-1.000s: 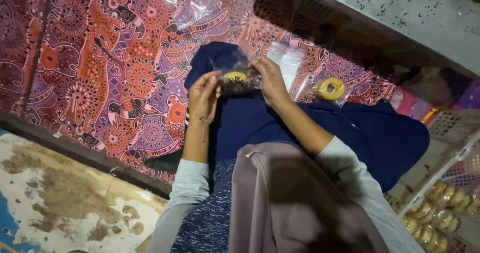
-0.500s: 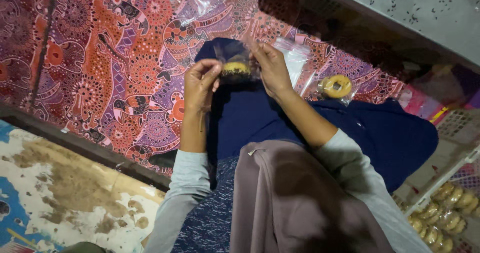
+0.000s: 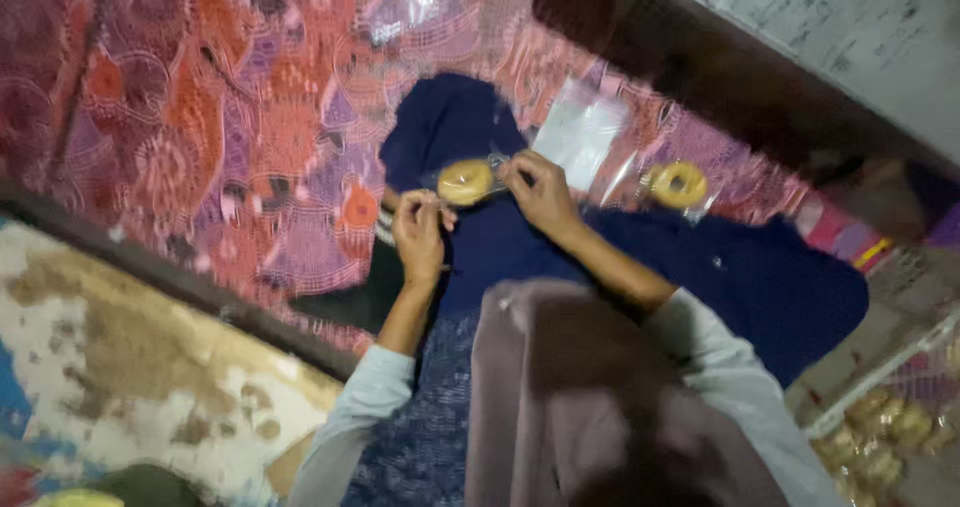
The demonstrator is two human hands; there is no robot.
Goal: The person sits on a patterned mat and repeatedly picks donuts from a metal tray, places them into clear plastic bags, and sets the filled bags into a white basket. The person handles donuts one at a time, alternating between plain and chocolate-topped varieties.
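Observation:
A golden ring-shaped pastry in a clear plastic bag (image 3: 467, 181) is held over a dark blue cloth (image 3: 700, 267) on my lap. My left hand (image 3: 420, 232) pinches the bag's near edge from below. My right hand (image 3: 541, 191) grips the bag's right end. A second bagged ring pastry (image 3: 678, 184) lies to the right on the patterned fabric, beside a stack of clear plastic bags (image 3: 582, 131).
A red and pink patterned cloth (image 3: 230, 117) covers the floor ahead. A worn mat (image 3: 110, 377) lies at lower left. A white wire basket (image 3: 885, 422) with several pastries stands at lower right. A dark ledge (image 3: 720, 77) runs along the top right.
The view has shifted, so hands and pastry sit lower in frame. Both hands still hold the bagged pastry, and the left hand has dropped slightly below it.

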